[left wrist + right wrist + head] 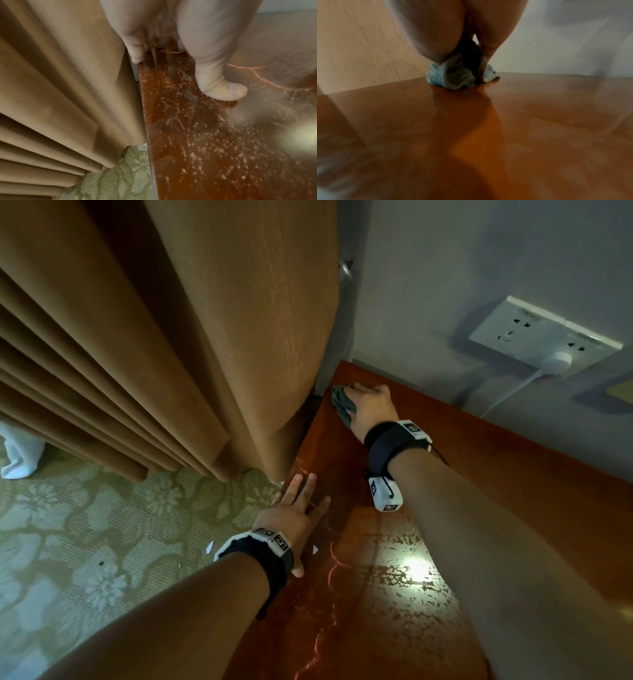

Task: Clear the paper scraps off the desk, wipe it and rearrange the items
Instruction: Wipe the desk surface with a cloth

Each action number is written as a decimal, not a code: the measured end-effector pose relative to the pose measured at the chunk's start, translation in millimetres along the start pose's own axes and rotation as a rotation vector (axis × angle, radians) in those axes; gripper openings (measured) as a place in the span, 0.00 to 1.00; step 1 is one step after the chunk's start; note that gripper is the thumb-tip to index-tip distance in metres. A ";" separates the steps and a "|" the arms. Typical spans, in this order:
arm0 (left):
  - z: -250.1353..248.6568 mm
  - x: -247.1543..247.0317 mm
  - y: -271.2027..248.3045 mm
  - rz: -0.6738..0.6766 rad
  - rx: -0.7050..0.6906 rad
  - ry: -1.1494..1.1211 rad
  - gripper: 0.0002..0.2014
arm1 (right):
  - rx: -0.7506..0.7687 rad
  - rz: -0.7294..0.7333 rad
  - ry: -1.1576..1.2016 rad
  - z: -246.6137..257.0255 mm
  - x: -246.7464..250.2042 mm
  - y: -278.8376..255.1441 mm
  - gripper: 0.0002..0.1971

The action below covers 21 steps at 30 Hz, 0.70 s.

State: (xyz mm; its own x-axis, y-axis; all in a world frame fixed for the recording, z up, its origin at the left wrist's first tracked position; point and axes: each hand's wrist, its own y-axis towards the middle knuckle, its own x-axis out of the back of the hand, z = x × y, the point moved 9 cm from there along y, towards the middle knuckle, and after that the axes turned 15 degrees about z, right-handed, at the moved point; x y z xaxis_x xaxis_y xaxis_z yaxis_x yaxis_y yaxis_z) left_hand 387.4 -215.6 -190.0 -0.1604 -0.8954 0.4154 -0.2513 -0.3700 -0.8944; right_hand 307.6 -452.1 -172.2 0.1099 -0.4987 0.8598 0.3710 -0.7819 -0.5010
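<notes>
A crumpled grey-green cloth (343, 405) is lying at the far left corner of the worktop (496, 474), near the middle of the head view. The right hand (371, 409) is covering and gripping it, its fingers (368, 388) curling over the top. In the right wrist view the cloth (453, 75) is bunching out from under the hand and pressing onto the glossy reddish wood. The left hand (296, 515) is lying flat on the worktop's left edge, lower in the frame. Its fingers (298, 487) are stretching out straight and holding nothing, and the left wrist view is showing the thumb pressing on the wood. A small white paper scrap (209, 546) is lying on the patterned carpet (85, 525) at lower left. A second white bit (315, 549) is showing just beside the left wrist. A brown curtain (171, 337) is hanging along the worktop's left side, filling the upper left. At upper right, a wall socket (544, 335) is holding a white plug (556, 361).
</notes>
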 end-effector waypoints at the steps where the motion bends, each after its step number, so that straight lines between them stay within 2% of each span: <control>1: -0.2 0.6 0.0 -0.004 0.000 0.011 0.67 | 0.019 0.015 -0.022 6.2 -4.5 -5.7 0.27; 4: 0.6 0.6 -0.4 -0.011 0.006 0.030 0.67 | 0.042 0.099 -0.074 21.5 -19.7 -32.6 0.29; 8: -3.2 4.3 -8.1 -0.035 0.017 -0.011 0.66 | -0.050 0.285 -0.047 35.0 -31.7 -86.9 0.30; 13: -11.7 -31.7 -48.8 -0.141 -0.024 -0.089 0.50 | -0.018 0.504 -0.105 70.8 -57.1 -159.1 0.32; 16: -1.4 -66.7 -73.6 -0.143 -0.007 -0.091 0.42 | 0.016 0.545 0.001 90.0 -88.8 -200.5 0.34; 21: 15.9 -86.6 -108.1 -0.171 -0.005 -0.242 0.30 | 0.012 0.547 0.175 113.0 -152.0 -265.3 0.34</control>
State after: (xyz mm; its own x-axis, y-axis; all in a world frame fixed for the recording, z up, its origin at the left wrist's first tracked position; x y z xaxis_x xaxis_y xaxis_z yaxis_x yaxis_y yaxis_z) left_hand 443.6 -102.0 -132.0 0.1166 -0.8534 0.5081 -0.2603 -0.5200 -0.8136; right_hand 296.7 -126.6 -158.8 0.1346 -0.8848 0.4460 0.3138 -0.3889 -0.8662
